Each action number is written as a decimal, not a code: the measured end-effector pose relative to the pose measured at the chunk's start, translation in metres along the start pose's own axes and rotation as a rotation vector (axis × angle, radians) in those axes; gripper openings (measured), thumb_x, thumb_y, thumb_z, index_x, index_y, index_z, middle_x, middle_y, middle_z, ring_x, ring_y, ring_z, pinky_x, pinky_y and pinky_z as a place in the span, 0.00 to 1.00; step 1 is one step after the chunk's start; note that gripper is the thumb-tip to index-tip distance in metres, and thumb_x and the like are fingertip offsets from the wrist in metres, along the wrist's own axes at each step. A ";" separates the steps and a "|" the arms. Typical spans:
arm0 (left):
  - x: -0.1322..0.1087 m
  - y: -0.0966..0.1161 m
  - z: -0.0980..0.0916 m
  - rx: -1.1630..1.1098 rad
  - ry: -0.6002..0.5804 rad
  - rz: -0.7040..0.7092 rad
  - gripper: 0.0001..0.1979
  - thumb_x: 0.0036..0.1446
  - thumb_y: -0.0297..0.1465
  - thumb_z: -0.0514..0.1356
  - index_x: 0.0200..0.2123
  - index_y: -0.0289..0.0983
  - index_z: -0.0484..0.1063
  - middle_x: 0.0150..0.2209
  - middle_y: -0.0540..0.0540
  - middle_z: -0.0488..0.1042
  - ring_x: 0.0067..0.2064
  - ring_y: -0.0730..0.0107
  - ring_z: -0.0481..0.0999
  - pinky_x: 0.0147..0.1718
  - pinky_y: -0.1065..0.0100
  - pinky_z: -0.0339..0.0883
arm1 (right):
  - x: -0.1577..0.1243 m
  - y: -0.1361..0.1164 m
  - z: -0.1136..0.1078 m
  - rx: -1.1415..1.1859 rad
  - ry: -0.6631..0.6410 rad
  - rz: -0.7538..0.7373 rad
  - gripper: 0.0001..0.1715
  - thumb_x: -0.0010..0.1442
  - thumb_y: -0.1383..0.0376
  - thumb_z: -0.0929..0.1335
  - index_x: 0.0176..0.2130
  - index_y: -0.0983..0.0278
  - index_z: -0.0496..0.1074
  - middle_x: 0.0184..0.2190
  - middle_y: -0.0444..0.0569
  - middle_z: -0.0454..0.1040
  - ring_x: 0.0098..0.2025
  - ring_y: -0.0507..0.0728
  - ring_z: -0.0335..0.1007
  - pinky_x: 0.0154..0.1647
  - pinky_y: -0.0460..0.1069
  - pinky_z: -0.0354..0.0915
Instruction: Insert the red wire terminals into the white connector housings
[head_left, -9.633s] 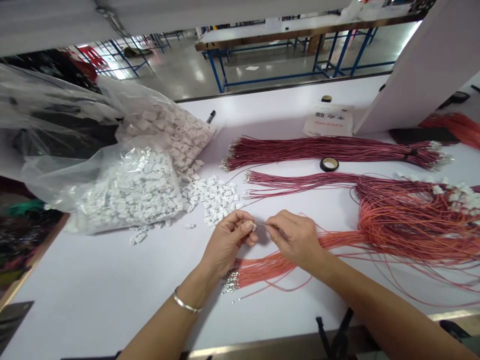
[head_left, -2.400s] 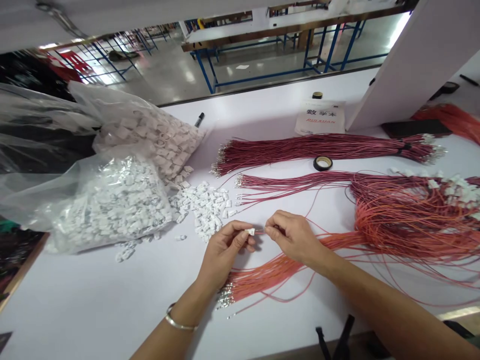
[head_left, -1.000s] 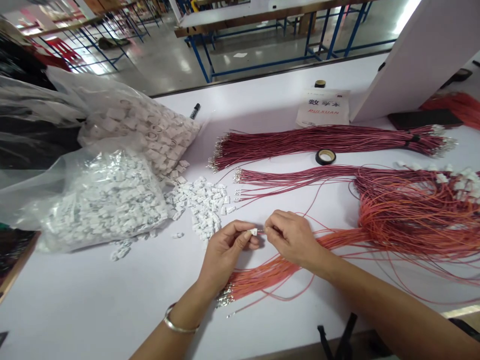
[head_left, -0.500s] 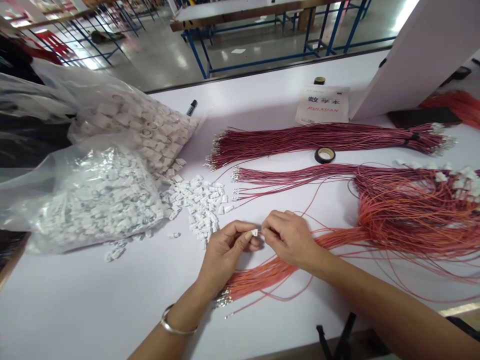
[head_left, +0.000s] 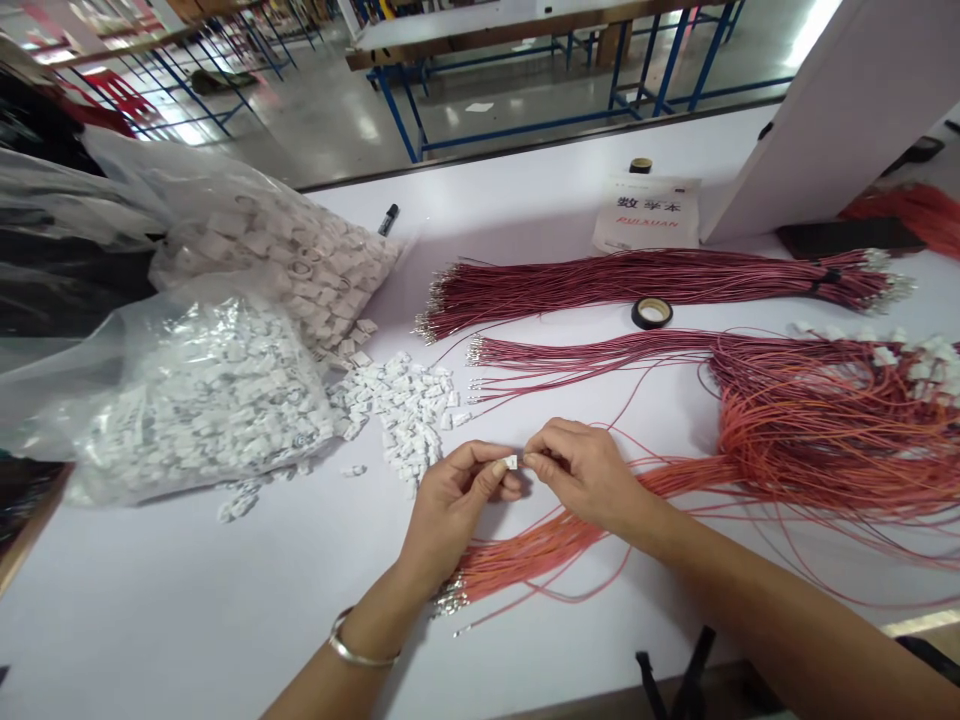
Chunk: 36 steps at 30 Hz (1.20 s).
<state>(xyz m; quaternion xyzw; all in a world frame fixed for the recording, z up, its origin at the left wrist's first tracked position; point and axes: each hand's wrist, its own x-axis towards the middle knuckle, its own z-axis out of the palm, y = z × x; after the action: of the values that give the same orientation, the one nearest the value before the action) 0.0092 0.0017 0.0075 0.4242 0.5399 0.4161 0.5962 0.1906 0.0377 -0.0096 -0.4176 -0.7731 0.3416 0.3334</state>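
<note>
My left hand pinches a small white plastic connector between thumb and forefinger. My right hand is closed in a pinch right against it, holding the end of a thin red wire whose tip is hidden by the fingers. Under both hands lies a bundle of orange wires with metal terminals at its left end. A loose pile of white connectors lies just beyond my left hand.
Two clear bags of white connectors fill the left side. Dark red wire bundles, a black tape roll, a booklet, a marker and a white board lie further back. Tangled orange wires spread right.
My right hand has closed the small gap to the connector held in my left hand. The view has shifted slightly; the table's items stay put.
</note>
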 end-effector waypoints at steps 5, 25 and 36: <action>0.000 -0.001 0.000 -0.021 -0.024 0.010 0.11 0.59 0.35 0.65 0.40 0.34 0.75 0.28 0.48 0.80 0.31 0.69 0.80 0.37 0.67 0.75 | 0.000 0.000 0.002 -0.093 0.014 -0.015 0.08 0.60 0.71 0.65 0.28 0.63 0.68 0.25 0.42 0.69 0.27 0.50 0.61 0.33 0.46 0.55; 0.000 0.000 0.001 0.055 -0.079 0.017 0.12 0.60 0.37 0.64 0.38 0.33 0.75 0.28 0.46 0.79 0.30 0.69 0.78 0.34 0.66 0.74 | -0.002 0.000 0.004 -0.170 -0.039 -0.089 0.10 0.64 0.70 0.61 0.30 0.63 0.65 0.28 0.45 0.70 0.30 0.52 0.62 0.36 0.49 0.55; -0.001 0.003 0.003 0.053 -0.027 0.018 0.12 0.58 0.38 0.65 0.38 0.33 0.76 0.27 0.47 0.79 0.30 0.67 0.79 0.35 0.65 0.74 | -0.002 -0.001 0.005 -0.168 -0.057 -0.085 0.09 0.64 0.71 0.62 0.32 0.63 0.66 0.29 0.45 0.71 0.32 0.53 0.64 0.37 0.49 0.55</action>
<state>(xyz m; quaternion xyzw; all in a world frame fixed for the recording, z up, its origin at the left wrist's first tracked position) 0.0117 0.0010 0.0106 0.4502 0.5387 0.4012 0.5883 0.1871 0.0348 -0.0120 -0.4013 -0.8252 0.2728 0.2892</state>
